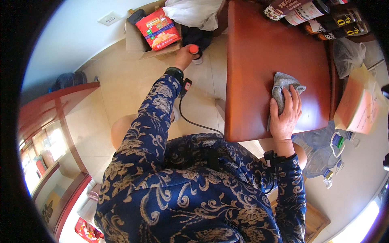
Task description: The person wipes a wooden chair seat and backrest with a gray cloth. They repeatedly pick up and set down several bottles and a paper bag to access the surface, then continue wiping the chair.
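My left hand (pixel 183 58) is stretched forward over the tiled floor, its fingers closed around a dark bottle with a red cap (pixel 194 49). Most of that bottle is hidden by the cap and my fingers. Just beyond it stands an open cardboard box (pixel 135 42) with a red food packet (pixel 158 29) inside. On the right, my right hand (pixel 286 118) presses a crumpled grey cloth (pixel 285 82) against a glossy reddish-brown wooden top (pixel 258 51). Its thumb and fingers lie over the near part of the cloth.
Several bottles (pixel 307 13) stand at the top's far right corner. Beside its right edge are a clear plastic bag (pixel 349 56) and a yellow-and-pink package (pixel 360 101); large plastic jugs (pixel 319 152) sit below. A black cable (pixel 194 123) hangs near my left forearm. Wooden shelving (pixel 60 127) lies left.
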A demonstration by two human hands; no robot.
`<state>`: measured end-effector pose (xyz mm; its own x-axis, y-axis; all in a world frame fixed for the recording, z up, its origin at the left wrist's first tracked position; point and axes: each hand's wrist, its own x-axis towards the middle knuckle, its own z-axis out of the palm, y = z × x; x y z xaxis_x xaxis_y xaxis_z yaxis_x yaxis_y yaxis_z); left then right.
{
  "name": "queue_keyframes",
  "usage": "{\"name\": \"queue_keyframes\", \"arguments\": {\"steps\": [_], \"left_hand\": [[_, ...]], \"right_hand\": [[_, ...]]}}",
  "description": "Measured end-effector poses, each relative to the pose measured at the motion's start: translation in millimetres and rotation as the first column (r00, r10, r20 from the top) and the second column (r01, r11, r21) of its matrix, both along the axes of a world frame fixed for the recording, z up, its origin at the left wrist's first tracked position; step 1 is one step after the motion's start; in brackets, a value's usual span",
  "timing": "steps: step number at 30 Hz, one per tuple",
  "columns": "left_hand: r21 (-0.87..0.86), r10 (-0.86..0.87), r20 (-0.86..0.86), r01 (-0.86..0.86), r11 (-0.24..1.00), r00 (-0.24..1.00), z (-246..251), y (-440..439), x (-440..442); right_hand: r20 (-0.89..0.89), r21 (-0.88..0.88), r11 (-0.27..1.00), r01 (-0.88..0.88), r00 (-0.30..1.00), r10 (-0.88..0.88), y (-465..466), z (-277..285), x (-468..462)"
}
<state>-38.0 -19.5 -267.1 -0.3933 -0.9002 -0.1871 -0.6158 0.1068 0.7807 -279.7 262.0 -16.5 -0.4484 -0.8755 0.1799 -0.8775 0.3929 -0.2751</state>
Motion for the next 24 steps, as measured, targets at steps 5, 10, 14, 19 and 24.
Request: {"name": "queue_keyframes", "arguments": {"steps": [5, 10, 14, 19, 24], "left_hand": [[-0.031, -0.071, -0.114, 0.068, 0.997, 0.991, 8.4, -9.7, -39.9], [-0.081, -0.119, -0.072, 0.114, 0.99, 0.99, 18.8, -20.1, -64.2], [-0.031, -0.142, -0.017, 0.141, 0.989, 0.99, 24.5, -20.2, -65.7], [-0.045, -0.086, -0.016, 0.085, 0.995, 0.996, 31.2, -21.6, -62.6], [-0.016, -0.107, 0.016, 0.107, 0.994, 0.994, 32.0, -26.1, -61.3]], "right_hand": [[0.001, 0.003, 1.0, 0.0, 1.0, 0.0, -2.1, 8.6, 6.4], [-0.001, 0.009, 1.0, -0.018, 1.0, 0.018, -2.2, 16.6, 13.4], [0.005, -0.009, 0.999, -0.037, 0.999, 0.038, 0.8, 20.7, 17.0], [0.02, -0.005, 0.999, -0.042, 0.999, 0.042, 0.2, 21.6, 17.9], [0.022, -0.009, 0.999, -0.038, 0.999, 0.038, -0.7, 20.0, 18.0]]}}
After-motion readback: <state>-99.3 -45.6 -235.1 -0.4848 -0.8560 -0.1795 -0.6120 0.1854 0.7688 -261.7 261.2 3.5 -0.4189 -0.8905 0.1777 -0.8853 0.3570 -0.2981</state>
